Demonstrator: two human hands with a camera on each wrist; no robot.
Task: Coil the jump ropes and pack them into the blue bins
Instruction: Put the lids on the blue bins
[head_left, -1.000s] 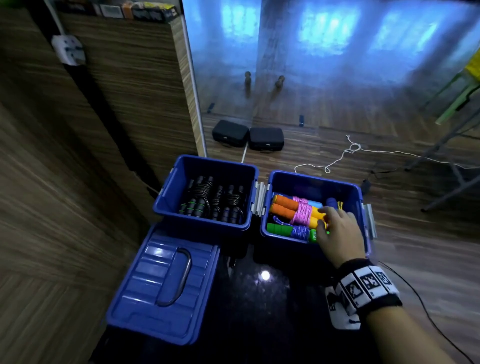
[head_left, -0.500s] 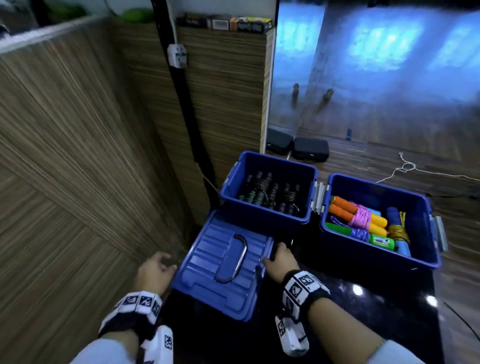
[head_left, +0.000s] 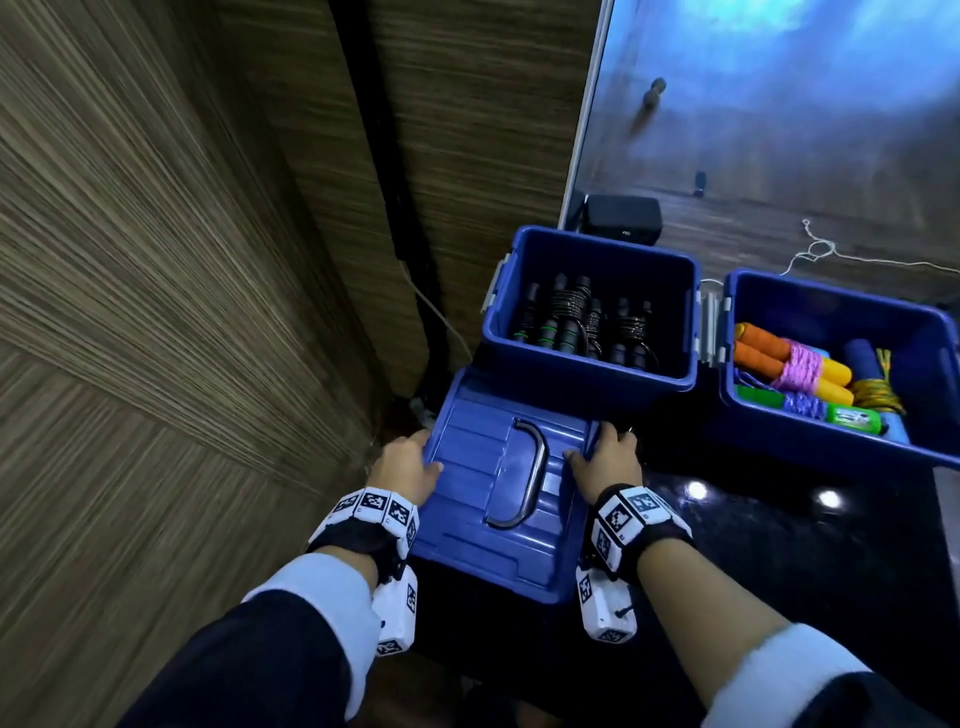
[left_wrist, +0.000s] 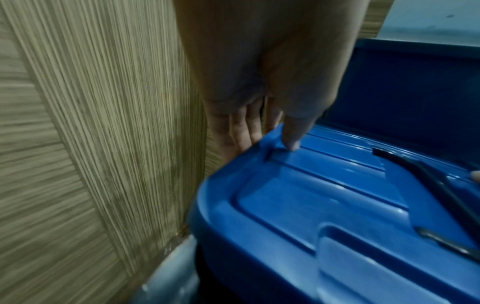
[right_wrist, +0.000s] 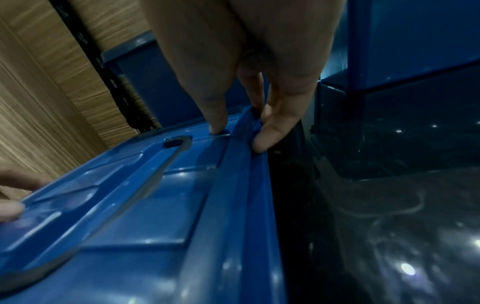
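A blue lid (head_left: 483, 499) with a grey handle (head_left: 524, 473) lies on the dark counter in front of two open blue bins. My left hand (head_left: 402, 467) grips its left edge, thumb on top (left_wrist: 291, 144), fingers under the rim. My right hand (head_left: 605, 460) grips the right edge (right_wrist: 244, 164), thumb on top, fingers curled round the side. The left bin (head_left: 587, 379) holds coiled black jump ropes (head_left: 582, 322). The right bin (head_left: 831, 441) holds coiled colourful ropes with orange handles (head_left: 769, 353) and green ones.
A wood-grain wall (head_left: 182, 312) stands close on the left with a black cable channel (head_left: 384, 156). A black case (head_left: 623, 218) sits behind the left bin. A white cord (head_left: 821, 249) lies on the wooden floor beyond. The glossy black counter (head_left: 779, 545) stretches right.
My right hand left the right bin and came to the lid's right edge. My left hand came into view and took the lid's left edge. The view swung left and down.
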